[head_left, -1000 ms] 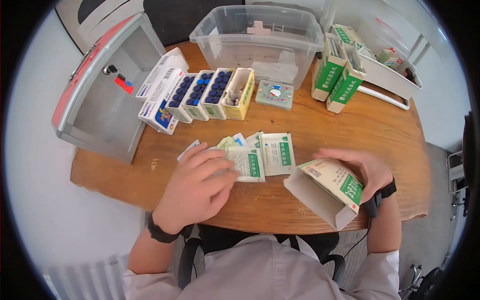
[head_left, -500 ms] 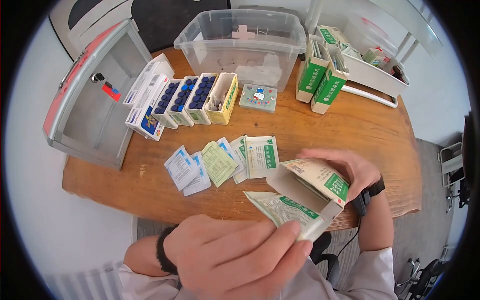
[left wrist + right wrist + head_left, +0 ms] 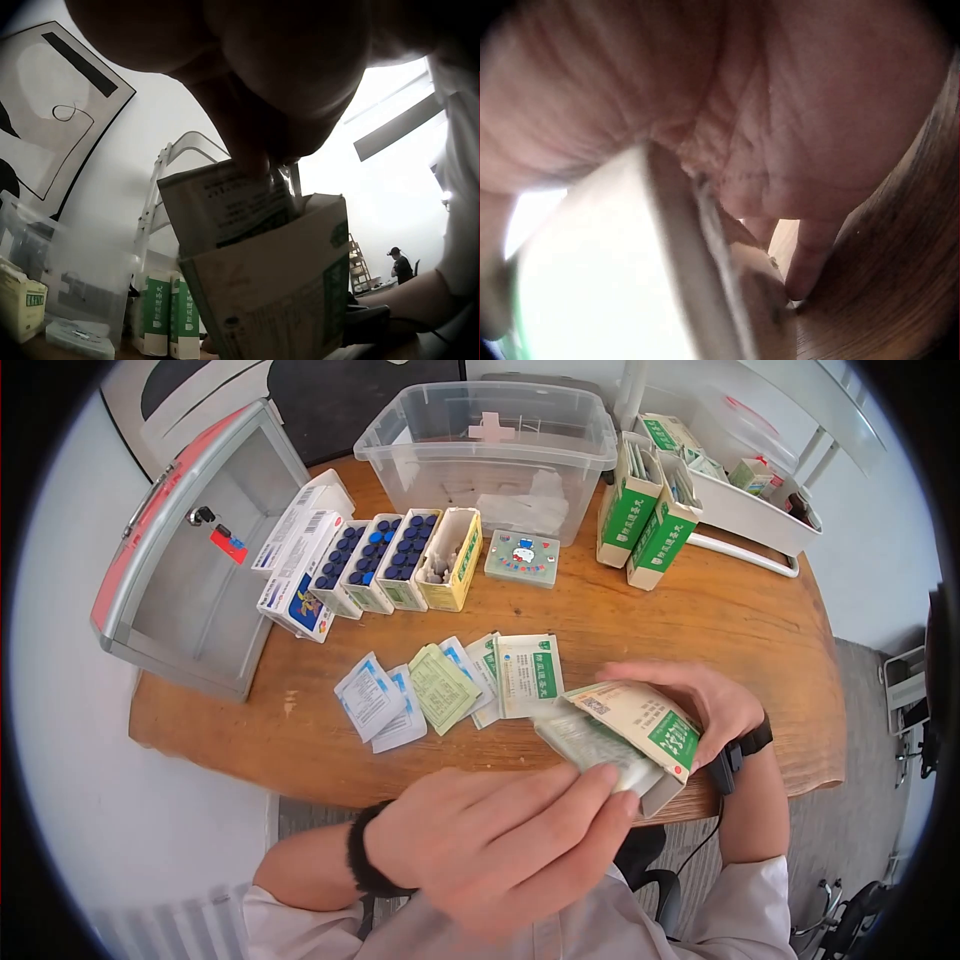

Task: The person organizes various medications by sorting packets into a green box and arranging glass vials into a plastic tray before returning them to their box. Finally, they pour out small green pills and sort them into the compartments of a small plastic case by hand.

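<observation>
My left hand (image 3: 510, 840) pinches a green-and-white sachet (image 3: 585, 745), which is partly inside the open end of a cream-and-green carton (image 3: 640, 720). In the left wrist view the sachet (image 3: 225, 206) stands half out of the carton's mouth (image 3: 270, 285). My right hand (image 3: 705, 705) grips that carton from its far right side, thumb and fingers around it. Left of the carton, on the wood, lie two green-and-white sachets (image 3: 530, 675), a pale green packet (image 3: 437, 688) and several blue-and-white packets (image 3: 368, 696).
Several boxes of blue-capped vials (image 3: 408, 560) and a yellow box (image 3: 452, 560) stand at the back left, beside a metal-framed case (image 3: 190, 550). Behind are a clear bin (image 3: 485, 470), a small flat case (image 3: 522, 558), two green cartons (image 3: 660, 540) and a white tray (image 3: 750, 510).
My left hand has come from the packets on the table to the carton with a sachet, which has since gone partly into it. The right hand still grips the carton.
</observation>
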`<state>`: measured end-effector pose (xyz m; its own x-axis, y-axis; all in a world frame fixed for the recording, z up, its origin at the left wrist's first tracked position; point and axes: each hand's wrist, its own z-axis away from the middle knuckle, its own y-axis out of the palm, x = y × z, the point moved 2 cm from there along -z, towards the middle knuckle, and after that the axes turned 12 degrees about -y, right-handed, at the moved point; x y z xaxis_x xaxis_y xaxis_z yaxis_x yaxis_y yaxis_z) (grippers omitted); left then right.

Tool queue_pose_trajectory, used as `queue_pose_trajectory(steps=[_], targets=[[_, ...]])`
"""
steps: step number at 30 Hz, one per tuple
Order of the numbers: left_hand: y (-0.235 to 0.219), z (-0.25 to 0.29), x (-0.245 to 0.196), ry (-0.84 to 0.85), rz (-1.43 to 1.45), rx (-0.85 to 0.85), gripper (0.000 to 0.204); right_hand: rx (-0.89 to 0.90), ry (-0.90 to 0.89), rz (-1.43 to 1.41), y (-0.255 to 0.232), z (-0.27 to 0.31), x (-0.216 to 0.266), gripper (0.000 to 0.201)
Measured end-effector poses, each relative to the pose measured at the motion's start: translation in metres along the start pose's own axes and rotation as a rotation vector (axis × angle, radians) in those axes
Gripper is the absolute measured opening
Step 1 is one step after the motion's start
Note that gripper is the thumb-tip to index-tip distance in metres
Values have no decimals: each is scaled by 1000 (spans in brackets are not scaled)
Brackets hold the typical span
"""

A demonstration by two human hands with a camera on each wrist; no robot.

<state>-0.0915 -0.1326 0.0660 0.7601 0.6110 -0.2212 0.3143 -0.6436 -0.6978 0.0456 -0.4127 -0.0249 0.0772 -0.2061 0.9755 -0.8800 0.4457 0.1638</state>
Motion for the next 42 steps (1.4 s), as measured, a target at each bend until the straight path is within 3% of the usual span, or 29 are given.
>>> queue_pose_trajectory(steps=[6,14,16,19,22,26,29,31,35,37,40,42], targets=[[40,-10,-3,-139,94,27,33,-56,2,-30,-1,2,-2,130],[22,-5,25,-215,250,171,33,-53,2,-23,0,3,-3,133],[26,-8,20,-292,258,392,37,-49,6,-19,-1,1,-3,133],[40,-7,11,-237,271,423,41,-40,26,-17,-2,1,-1,134],[44,-12,8,-264,368,342,45,12,6,70,-2,0,0,135],[39,-18,5,-202,280,306,38,-61,18,-38,-1,2,-3,133],[33,-15,0,-121,186,403,33,-51,12,7,-2,4,-2,131],[38,-11,2,-213,193,472,27,-17,14,56,-2,3,-1,131],[49,-9,4,-219,175,457,27,2,6,75,-3,1,-1,131],[51,-15,6,-245,195,287,27,-25,3,55,-2,2,-2,131],[59,-14,8,-195,178,211,28,-42,3,6,-1,1,-1,133],[61,-14,11,-223,200,308,27,-57,16,-23,0,2,-2,134]])
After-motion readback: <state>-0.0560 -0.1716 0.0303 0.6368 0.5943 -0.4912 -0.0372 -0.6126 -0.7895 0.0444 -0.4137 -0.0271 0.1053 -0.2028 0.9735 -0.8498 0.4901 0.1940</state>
